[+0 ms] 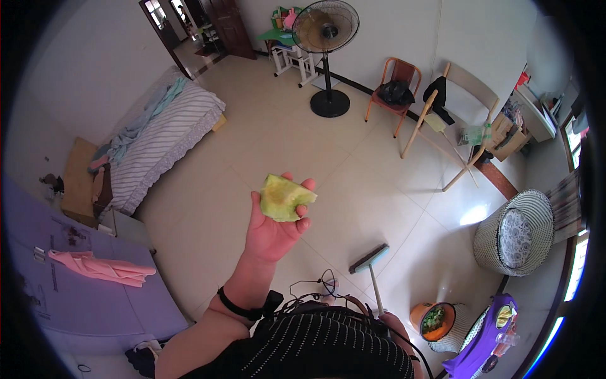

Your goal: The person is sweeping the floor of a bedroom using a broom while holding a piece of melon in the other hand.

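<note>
Raised in front of me, my left hand [278,230] has its palm up and its fingers curled round a piece of melon rind [281,198]. The rind is pale green with a yellowish patch, and its right edge is ragged. Down by my right side, my right hand [391,321] is closed round the handle of a broom [377,287], partly hidden by my body. The broom's wide, pale blue head with dark bristles [368,259] rests on the tiled floor.
An orange bin [415,314] with green scraps inside stands right of the broom, beside a purple-covered table [478,341]. A tall woven basket [486,246] is farther right. Chairs [409,76] and a fan [329,104] line the far wall; a bed [164,120] is left.
</note>
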